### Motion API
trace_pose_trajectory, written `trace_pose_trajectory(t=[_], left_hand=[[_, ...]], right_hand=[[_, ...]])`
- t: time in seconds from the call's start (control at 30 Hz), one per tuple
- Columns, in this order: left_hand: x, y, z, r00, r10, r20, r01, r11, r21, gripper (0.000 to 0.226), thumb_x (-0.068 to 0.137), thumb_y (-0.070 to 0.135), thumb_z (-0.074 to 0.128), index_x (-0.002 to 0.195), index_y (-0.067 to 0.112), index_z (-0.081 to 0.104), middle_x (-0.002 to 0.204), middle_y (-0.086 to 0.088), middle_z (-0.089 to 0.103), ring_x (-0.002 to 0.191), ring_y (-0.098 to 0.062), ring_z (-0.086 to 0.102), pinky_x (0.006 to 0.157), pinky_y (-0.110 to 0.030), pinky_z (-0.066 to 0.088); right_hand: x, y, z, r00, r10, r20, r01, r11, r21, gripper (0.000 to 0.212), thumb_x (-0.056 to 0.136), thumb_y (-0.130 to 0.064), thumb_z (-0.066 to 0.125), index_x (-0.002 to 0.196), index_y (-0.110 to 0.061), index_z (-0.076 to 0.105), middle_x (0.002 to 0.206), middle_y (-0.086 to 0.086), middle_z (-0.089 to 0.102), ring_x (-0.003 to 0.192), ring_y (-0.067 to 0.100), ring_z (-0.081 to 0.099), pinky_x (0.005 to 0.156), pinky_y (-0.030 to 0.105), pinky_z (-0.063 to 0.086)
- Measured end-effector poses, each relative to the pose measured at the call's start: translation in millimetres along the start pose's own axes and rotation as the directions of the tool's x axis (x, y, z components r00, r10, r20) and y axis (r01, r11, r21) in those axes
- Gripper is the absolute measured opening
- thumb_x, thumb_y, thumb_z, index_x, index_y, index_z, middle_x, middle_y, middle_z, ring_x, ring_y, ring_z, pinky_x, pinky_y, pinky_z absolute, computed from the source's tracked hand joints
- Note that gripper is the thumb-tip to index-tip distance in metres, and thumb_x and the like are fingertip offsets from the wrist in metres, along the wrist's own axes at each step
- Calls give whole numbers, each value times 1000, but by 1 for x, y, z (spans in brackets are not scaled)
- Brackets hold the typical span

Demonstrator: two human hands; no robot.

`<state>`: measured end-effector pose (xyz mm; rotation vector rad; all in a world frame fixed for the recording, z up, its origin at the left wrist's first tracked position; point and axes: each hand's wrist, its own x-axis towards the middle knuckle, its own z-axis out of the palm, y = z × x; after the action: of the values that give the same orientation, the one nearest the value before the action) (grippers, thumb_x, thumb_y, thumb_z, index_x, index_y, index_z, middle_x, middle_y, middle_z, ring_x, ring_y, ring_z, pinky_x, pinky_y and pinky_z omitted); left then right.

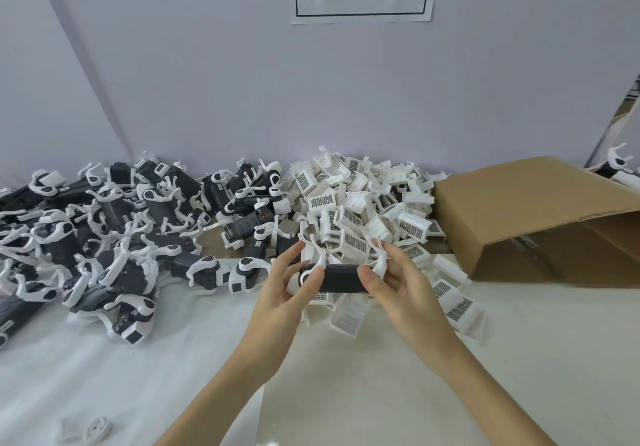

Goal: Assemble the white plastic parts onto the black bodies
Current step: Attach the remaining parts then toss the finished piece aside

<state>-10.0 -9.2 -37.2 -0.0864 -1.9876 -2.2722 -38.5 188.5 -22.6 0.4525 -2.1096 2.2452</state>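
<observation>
Holding centre frame, the left hand [289, 284] and right hand [391, 281] pinch a black body [341, 281] by its ends, fingers curled round it. Looks light and rigid; its thin white arms [313, 243] seem snappable, so grip the body.

A single wide-angle head view looks forward and down, close over the table [519, 359], facing the wall [242, 99]; forearms enter from the bottom edge. No second view.
</observation>
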Motion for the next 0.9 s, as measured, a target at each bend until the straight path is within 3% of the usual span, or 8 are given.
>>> trace_pose_trajectory(t=[0.17, 0.3, 0.37, 0.47, 0.53, 0.63, 0.77, 0.9], left_hand=[[0, 5, -3, 997, 69, 41, -71, 997, 39, 67, 87, 56, 81, 148, 38, 59, 142, -5, 68, 140, -22, 58, 125, -50, 35], [0, 7, -9, 995, 66, 72, -69, 997, 40, 72, 80, 57, 88, 144, 49, 58, 112, 4, 78, 106, -12, 69, 111, -36, 45], [-1, 9, -10, 987, 48, 155, -58, 996, 63, 65, 85, 44, 87, 143, 50, 57, 137, 10, 70, 105, -16, 70, 101, -30, 52], [-1, 10, -13, 935, 54, 351, -118, 979, 164, 65, 99, 19, 76, 154, 38, 48, 159, 7, 51, 127, -15, 63, 105, -31, 51], [2, 9, -14, 926, 31, 377, -73, 993, 98, 68, 96, 7, 63, 156, 34, 49, 164, 0, 44, 145, -20, 50, 119, -43, 40], [5, 8, -10, 958, -45, 284, 109, 971, -213, 60, 89, 19, 60, 149, 30, 60, 147, -4, 59, 127, -27, 57, 112, -46, 41], [7, 10, 3, 983, -174, 55, 182, 947, -263, 70, 84, 68, 75, 133, 19, 69, 105, -9, 71, 100, -29, 74, 86, -41, 61], [4, 18, 4, 965, -234, 118, 257, 932, -256, 85, 77, 85, 61, 127, 18, 73, 109, -21, 75, 105, -51, 73, 77, -48, 63]], right_hand=[[1, -4, -4, 998, 21, 56, -23, 999, 24, 70, 84, -38, 75, 146, -26, 46, 123, -19, 74, 117, 3, 69, 91, 16, 53], [1, -10, -6, 945, 215, 247, -278, 925, 258, 71, 92, -71, 56, 136, -15, 65, 131, 19, 69, 106, 37, 72, 65, 28, 58], [1, -14, -10, 890, 315, 330, -434, 810, 394, 84, 93, -79, 38, 137, -11, 64, 133, 23, 68, 86, 39, 75, 56, 28, 55], [2, -14, -15, 871, 369, 323, -490, 699, 521, 80, 95, -76, 40, 120, -6, 69, 120, 24, 72, 72, 37, 70, 57, 31, 56], [2, -14, -14, 886, 375, 273, -463, 711, 529, 52, 100, -59, 50, 101, -11, 68, 107, 24, 70, 71, 37, 65, 55, 32, 52], [2, -12, -14, 934, 256, 250, -341, 847, 408, 14, 94, -25, 58, 98, -13, 64, 111, 23, 67, 77, 34, 63, 63, 32, 52], [0, -4, -13, 979, 25, 203, -92, 941, 325, 37, 87, -10, 50, 121, -7, 64, 123, 26, 64, 88, 36, 66, 80, 38, 52], [0, -4, -17, 982, -82, 170, 52, 983, 174, 50, 84, -13, 48, 129, -30, 62, 125, 8, 66, 102, 26, 69, 88, 32, 55]])
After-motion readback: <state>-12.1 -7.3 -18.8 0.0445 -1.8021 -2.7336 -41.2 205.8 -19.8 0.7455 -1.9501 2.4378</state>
